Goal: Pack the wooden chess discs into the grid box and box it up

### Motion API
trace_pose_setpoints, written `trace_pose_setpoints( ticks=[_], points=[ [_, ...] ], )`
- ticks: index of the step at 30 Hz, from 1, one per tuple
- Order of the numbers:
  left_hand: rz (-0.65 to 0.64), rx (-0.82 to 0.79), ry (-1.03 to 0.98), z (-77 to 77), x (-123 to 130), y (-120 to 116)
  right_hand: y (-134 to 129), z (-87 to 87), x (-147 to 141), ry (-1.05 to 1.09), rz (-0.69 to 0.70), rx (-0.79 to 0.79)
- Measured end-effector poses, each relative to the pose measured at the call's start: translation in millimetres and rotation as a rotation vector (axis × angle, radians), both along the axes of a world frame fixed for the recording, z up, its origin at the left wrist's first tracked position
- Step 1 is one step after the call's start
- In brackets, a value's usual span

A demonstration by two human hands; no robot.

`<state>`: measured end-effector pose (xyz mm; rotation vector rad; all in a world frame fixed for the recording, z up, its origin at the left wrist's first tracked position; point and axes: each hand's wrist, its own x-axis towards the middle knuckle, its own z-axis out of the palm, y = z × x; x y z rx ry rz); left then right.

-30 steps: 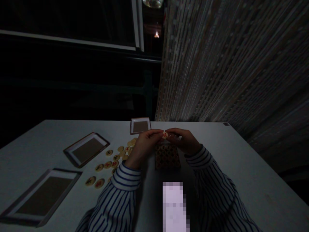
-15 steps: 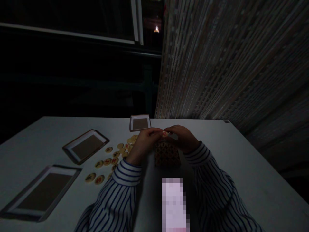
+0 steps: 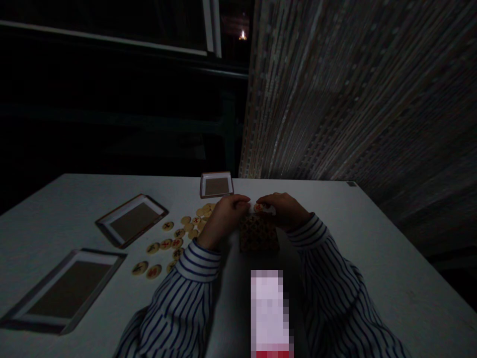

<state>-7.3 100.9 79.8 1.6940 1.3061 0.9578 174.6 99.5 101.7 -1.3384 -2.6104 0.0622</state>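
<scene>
My right hand (image 3: 285, 209) pinches a round Chinese chess piece (image 3: 258, 207) with a red character, between thumb and fingers. Just left of it, my left hand (image 3: 229, 214) has its thumb and forefinger close together with a slight gap, and no piece shows in them. Below both hands is a dark block of round chess pieces (image 3: 259, 236), packed in rows; its details are hard to make out. More loose chess pieces (image 3: 166, 244), some with red or black characters and some plain, lie to the left, partly hidden behind my left forearm.
Three shallow framed trays stand on the white table (image 3: 372, 278): a large one (image 3: 67, 293) at near left, another (image 3: 132, 220) behind it, and a small one (image 3: 216, 184) at the back. A string curtain (image 3: 316, 89) hangs beyond the table's back edge. The room is dim.
The fingers of my left hand have come away from the red-marked piece, which stays in my right hand. A small gap now separates the hands. The view has tipped slightly.
</scene>
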Motion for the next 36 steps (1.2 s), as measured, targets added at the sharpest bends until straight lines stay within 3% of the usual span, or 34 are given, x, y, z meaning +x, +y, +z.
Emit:
trace_pose_setpoints(
  ticks=[6,12,22,36],
  points=[
    [-0.014,0.150,0.328,-2.3,-6.9,-0.5,-2.4,3.3,-0.6,-0.177,-0.075,-0.139],
    [-0.058,0.192,0.474,-0.6,-9.3,-4.3,1.4,-9.3,-1.6,-0.272,-0.069,-0.179],
    [-0.087,0.182,0.545,1.0,-11.1,-6.4,4.8,-18.2,-4.7,-0.418,-0.084,-0.235],
    [-0.097,0.175,0.558,-0.5,-12.9,-6.5,6.2,-20.5,-7.8,-0.429,-0.088,-0.286]
  ],
)
